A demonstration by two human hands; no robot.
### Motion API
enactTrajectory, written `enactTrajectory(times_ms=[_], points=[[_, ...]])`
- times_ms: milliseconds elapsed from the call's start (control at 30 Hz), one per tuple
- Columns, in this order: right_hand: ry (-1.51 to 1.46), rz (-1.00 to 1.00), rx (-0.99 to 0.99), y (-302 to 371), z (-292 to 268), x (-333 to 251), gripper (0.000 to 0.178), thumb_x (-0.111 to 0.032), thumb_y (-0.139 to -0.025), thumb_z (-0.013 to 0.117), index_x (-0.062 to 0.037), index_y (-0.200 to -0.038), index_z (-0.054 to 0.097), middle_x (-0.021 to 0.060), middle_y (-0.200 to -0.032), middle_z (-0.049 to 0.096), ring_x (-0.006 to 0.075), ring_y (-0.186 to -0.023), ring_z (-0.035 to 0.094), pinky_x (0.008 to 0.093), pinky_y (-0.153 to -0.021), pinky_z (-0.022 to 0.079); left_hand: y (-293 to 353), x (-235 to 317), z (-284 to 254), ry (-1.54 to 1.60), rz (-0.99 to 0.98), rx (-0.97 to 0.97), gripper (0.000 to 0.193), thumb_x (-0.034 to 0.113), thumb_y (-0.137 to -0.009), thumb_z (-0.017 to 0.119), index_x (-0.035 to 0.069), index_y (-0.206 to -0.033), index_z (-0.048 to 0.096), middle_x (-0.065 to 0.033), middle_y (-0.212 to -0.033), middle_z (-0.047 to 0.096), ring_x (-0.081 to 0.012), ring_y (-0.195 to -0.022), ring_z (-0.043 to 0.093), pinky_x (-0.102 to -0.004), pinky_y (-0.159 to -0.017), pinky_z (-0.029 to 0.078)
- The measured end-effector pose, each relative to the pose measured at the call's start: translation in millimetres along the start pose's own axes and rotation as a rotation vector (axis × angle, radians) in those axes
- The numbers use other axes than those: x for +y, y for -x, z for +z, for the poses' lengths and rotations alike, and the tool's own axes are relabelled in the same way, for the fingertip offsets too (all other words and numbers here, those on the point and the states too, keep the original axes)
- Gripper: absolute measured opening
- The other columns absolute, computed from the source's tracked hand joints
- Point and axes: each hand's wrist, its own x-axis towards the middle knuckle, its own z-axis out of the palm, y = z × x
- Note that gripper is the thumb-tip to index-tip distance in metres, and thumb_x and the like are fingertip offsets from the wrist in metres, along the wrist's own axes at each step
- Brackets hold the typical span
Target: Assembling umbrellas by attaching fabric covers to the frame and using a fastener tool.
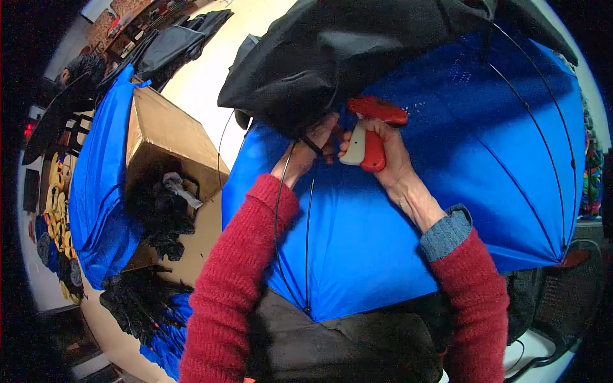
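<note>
A large umbrella with a blue canopy (357,223) lies spread in front of me, its thin dark ribs showing along the left and right sides. Black fabric (306,70) is bunched over its upper part. My right hand (393,150) is closed around the handle of a red-and-white pistol-shaped tagging gun (372,153), held over the blue cloth. Just left of it, my left hand (313,143) reaches in at the edge of the black fabric. Its fingers are curled; what they pinch is partly hidden. A rib passes in front of my left sleeve.
At the left stands an open cardboard box (179,131) with dark items inside and a blue cloth (105,185) draped over its side. Black and blue umbrella parts (147,306) are heaped below it. Folded black pieces (172,51) lie farther back on the pale surface.
</note>
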Motion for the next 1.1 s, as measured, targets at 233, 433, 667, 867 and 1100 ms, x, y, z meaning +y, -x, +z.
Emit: enactTrajectory(times_ms=[233, 433, 667, 867, 1100], points=[[0.046, -0.029, 0.003, 0, 8, -9, 0.026, -0.019, -0.083, 0.050, -0.0013, -0.102, 0.045, 0.0152, -0.082, 0.060, 0.0266, -0.068, 0.062, 0.0406, -0.065, 0.054, 5, 5, 11, 0.000, 0.030, 0.059, 0.041, 0.046, -0.089, 0.045, 0.006, -0.086, 0.056, -0.0034, -0.069, 0.060, -0.0088, -0.048, 0.050, -0.0223, -0.039, 0.038], [0.301, 0.014, 0.022, -13, 8, -32, 0.017, -0.016, -0.081, 0.051, -0.0034, -0.091, 0.047, 0.0106, -0.069, 0.057, 0.0221, -0.055, 0.058, 0.0339, -0.050, 0.051, 8, 8, 16, -0.001, 0.132, 0.149, 0.029, 0.035, -0.089, 0.048, 0.011, -0.105, 0.050, -0.0014, -0.069, 0.051, -0.0093, -0.046, 0.043, -0.0237, -0.038, 0.034], [0.403, -0.103, 0.001, -8, 8, -25, 0.015, -0.016, -0.079, 0.052, -0.0040, -0.087, 0.048, 0.0091, -0.065, 0.055, 0.0195, -0.052, 0.056, 0.0311, -0.045, 0.047, 2, 14, 11, 0.035, 0.148, 0.090, 0.026, 0.037, -0.088, 0.051, 0.012, -0.094, 0.051, 0.0003, -0.066, 0.046, -0.0093, -0.047, 0.040, -0.0243, -0.040, 0.034], [0.054, -0.051, 0.047, 64, 40, -19, 0.022, -0.015, -0.079, 0.052, -0.0022, -0.095, 0.047, 0.0147, -0.078, 0.059, 0.0266, -0.063, 0.061, 0.0384, -0.057, 0.053, 39, 59, 7, 0.196, 0.186, 0.087, 0.033, 0.042, -0.086, 0.052, 0.008, -0.088, 0.052, -0.0013, -0.068, 0.047, -0.0124, -0.050, 0.045, -0.0273, -0.044, 0.038], [0.192, 0.026, 0.050, 163, 62, 10, 0.025, -0.015, -0.078, 0.053, 0.0004, -0.098, 0.048, 0.0156, -0.078, 0.061, 0.0256, -0.065, 0.063, 0.0392, -0.059, 0.055, 158, 70, 37, 0.634, -0.096, -0.056, 0.031, 0.035, -0.089, 0.048, 0.006, -0.100, 0.047, -0.0040, -0.067, 0.047, -0.0153, -0.048, 0.045, -0.0310, -0.043, 0.039]])
